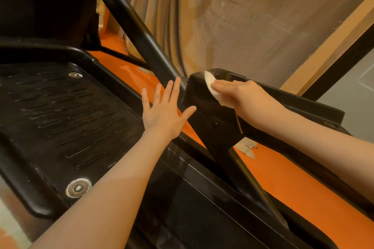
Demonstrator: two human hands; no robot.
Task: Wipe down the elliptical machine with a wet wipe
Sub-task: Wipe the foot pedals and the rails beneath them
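Note:
The black elliptical machine fills the view. Its left foot pedal [60, 119], slotted and dusty, lies at the left. The right foot pedal [204, 103] rises at the centre, with its raised front wall facing me. My right hand [240, 97] presses a white wet wipe [210, 85] against the top corner of that pedal's front wall. My left hand [164, 109] hovers flat with fingers spread, between the two pedals, holding nothing. A black diagonal bar [139, 32] runs from the top left down behind the left hand.
An orange body panel [293, 178] of the machine lies beneath the pedals. A tan curtain [232, 16] hangs close behind. A scrap of white paper [247, 147] lies on the orange panel under the right pedal. A dark door frame [344, 62] stands at the right.

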